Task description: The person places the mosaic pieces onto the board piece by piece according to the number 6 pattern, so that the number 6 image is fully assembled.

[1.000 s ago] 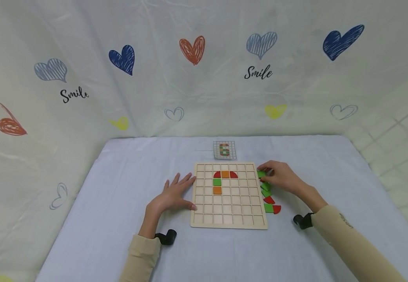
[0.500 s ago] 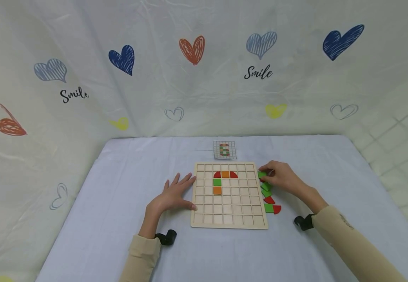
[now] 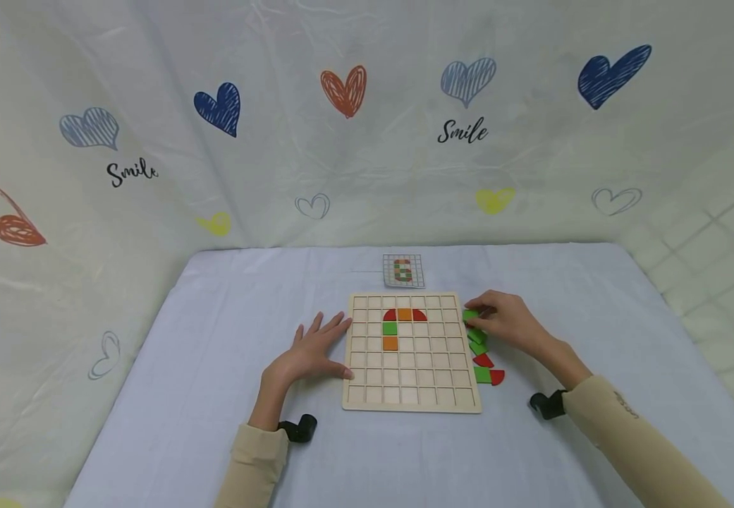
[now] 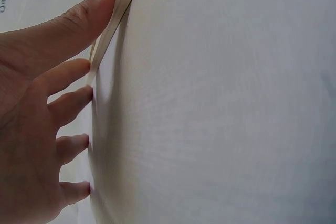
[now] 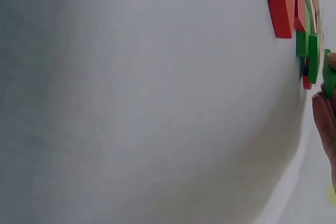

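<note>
A wooden grid board (image 3: 439, 395) lies on the table, with red, orange and green tiles set in several of its squares near the upper middle. My left hand (image 3: 306, 355) rests at the board's left edge, fingers spread; its thumb and index fingertip touch the rim. In the left wrist view the thumb (image 4: 79, 24) lies against the board's side. Beyond the board's upper right edge my right hand (image 3: 505, 321) pinches a green square tile (image 3: 470, 315). The right wrist view shows only part of that hand (image 5: 326, 124) with the green tile (image 5: 329, 77).
Loose green and red pieces lie along the board's right side, including a green square (image 3: 483, 375) and a red quarter-round (image 3: 497, 377). Behind the board lies a small printed card (image 3: 403, 271) with a coloured grid pattern. A white cloth (image 3: 202, 423) covers the table.
Both hands stay almost where they were. The right hand keeps its pinch on the green tile, which shifts only slightly. The tiles in the board look the same.
</note>
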A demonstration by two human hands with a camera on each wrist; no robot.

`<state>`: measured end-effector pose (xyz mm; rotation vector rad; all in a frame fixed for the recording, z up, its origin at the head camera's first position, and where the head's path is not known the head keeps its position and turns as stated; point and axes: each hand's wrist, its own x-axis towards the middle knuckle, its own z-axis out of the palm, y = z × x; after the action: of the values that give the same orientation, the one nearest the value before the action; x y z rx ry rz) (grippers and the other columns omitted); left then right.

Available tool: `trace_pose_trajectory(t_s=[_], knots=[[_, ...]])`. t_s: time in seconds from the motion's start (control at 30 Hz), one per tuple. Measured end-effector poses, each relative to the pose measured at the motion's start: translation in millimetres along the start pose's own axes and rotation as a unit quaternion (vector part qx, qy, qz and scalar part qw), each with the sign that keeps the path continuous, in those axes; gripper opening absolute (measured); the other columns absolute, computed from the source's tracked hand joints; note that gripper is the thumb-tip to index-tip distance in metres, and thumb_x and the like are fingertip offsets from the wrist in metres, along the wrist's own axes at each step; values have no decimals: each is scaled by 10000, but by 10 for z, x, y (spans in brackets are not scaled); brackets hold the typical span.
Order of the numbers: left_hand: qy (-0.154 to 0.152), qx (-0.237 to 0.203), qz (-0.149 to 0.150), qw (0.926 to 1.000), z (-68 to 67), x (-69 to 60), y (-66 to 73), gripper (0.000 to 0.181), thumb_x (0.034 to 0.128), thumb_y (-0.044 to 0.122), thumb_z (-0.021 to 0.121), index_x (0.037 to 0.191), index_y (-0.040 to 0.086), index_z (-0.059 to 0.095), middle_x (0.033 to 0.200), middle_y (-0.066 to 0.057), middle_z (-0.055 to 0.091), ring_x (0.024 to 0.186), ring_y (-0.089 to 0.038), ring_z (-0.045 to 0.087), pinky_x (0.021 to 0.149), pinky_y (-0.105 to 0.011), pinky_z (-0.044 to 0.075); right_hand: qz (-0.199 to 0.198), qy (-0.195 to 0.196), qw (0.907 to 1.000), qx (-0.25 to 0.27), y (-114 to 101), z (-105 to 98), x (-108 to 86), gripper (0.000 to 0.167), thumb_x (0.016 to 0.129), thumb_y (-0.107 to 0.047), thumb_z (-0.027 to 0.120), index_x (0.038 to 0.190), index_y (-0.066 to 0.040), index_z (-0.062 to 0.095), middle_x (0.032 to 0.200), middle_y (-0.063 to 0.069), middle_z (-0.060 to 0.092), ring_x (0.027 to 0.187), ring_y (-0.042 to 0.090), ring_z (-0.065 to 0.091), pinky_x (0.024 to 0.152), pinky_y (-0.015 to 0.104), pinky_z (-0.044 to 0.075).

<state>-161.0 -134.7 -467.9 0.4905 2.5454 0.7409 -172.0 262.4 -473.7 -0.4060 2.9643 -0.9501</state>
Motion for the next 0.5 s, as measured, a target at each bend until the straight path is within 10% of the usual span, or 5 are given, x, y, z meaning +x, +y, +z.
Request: trace_pose_trajectory(t_s=[0.5], knots=[[-5,-44,47,10000,-27,-6,13,1016,809,342,878,1634,167,310,1730,-54,191,1605,-386,-18,1249,-652,-62,-366,-149,9985,369,-264,75,-23,289,865,-126,828,1128,-22,769,1037,67,725,890,194,633,848,391,617]])
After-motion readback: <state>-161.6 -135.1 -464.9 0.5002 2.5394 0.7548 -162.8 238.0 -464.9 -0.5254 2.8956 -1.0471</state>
